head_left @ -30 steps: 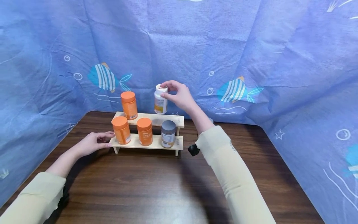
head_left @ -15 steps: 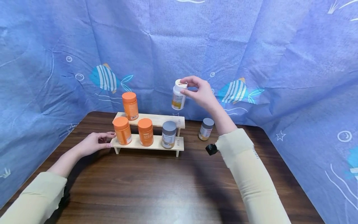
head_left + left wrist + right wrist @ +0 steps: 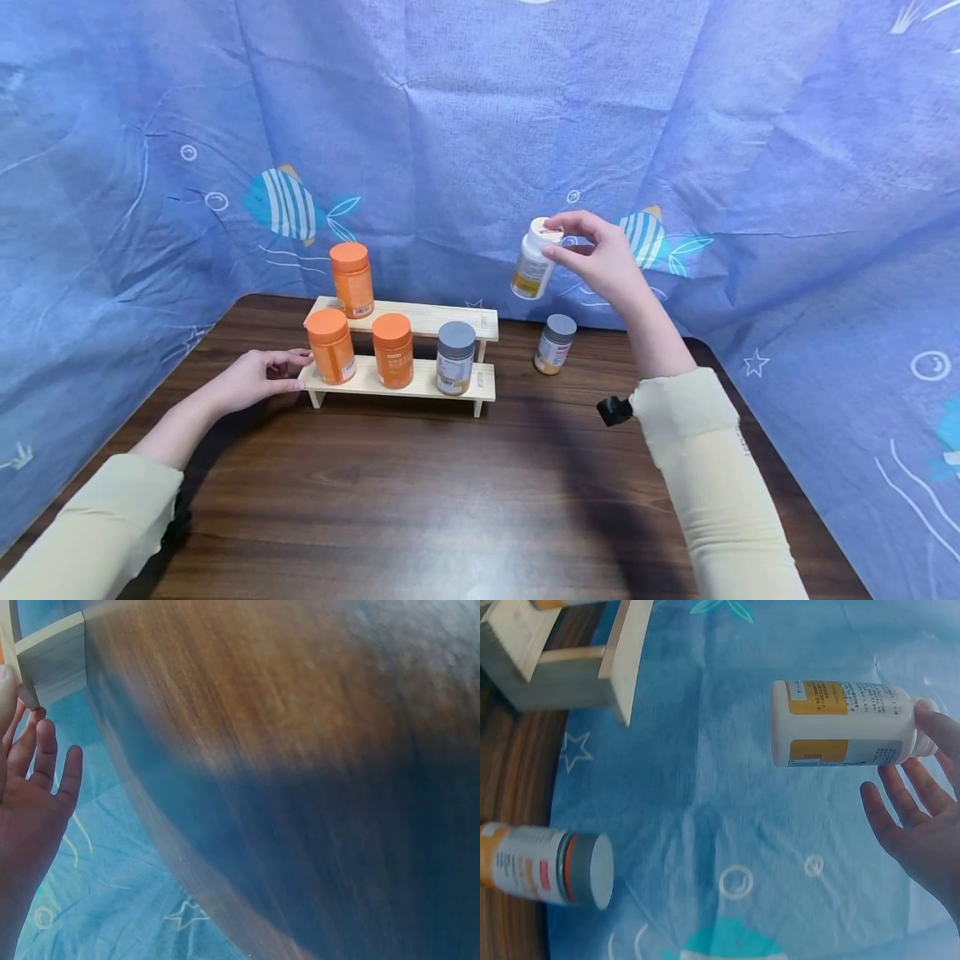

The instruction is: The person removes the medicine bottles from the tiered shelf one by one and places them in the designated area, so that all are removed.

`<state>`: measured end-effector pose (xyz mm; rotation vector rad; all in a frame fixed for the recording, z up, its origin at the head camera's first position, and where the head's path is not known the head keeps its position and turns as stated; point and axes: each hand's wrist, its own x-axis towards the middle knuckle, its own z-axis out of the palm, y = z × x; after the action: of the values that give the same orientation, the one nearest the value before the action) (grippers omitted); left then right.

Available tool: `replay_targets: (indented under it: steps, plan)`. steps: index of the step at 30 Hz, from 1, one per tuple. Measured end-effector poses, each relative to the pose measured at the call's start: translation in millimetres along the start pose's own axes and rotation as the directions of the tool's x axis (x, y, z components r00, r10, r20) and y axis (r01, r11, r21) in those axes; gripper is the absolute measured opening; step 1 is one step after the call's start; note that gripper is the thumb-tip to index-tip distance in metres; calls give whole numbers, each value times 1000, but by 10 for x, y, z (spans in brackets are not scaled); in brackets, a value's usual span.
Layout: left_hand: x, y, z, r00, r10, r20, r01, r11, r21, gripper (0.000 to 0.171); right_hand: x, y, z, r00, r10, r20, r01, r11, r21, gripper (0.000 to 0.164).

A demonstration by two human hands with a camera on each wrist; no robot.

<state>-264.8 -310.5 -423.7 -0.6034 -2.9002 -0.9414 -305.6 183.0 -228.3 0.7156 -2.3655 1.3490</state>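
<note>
My right hand [image 3: 600,254] pinches a white pill bottle [image 3: 531,271] by its cap, holding it tilted in the air above the back of the table. In the right wrist view the bottle [image 3: 847,724] shows a yellow and white label, with thumb and fingers at its cap end. My left hand [image 3: 251,382] grips the left end of a two-step wooden rack [image 3: 480,383]. Its thumb and fingers lie on either side of the rack's end [image 3: 56,656] in the left wrist view. One orange jar [image 3: 352,283] stands on the upper step, at its left.
Two orange jars [image 3: 393,354] and a grey-lidded jar [image 3: 455,358] stand on the lower step. Another grey-lidded jar [image 3: 555,344] stands on the dark wooden table [image 3: 420,500], right of the rack. A blue fish-print cloth [image 3: 465,125] hangs behind the table.
My right hand has carried the white pill bottle rightward, from above the rack's upper step to beyond its right end. The grey-lidded jar on the table has come into sight. My left hand stays put.
</note>
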Motion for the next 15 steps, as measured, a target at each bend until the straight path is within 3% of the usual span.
replay_targets:
  steps: [7, 15]
  plan:
    - [7, 24, -12, 1000, -2, 11, 3, 1000, -5, 44, -225, -109, -180, 999, 33, -12, -33, 999, 4, 33]
    - [31, -10, -4, 1000, -14, 18, 13, 999, 34, 46, -360, 55, -335, 997, 40, -66, -44, 998, -54, 32]
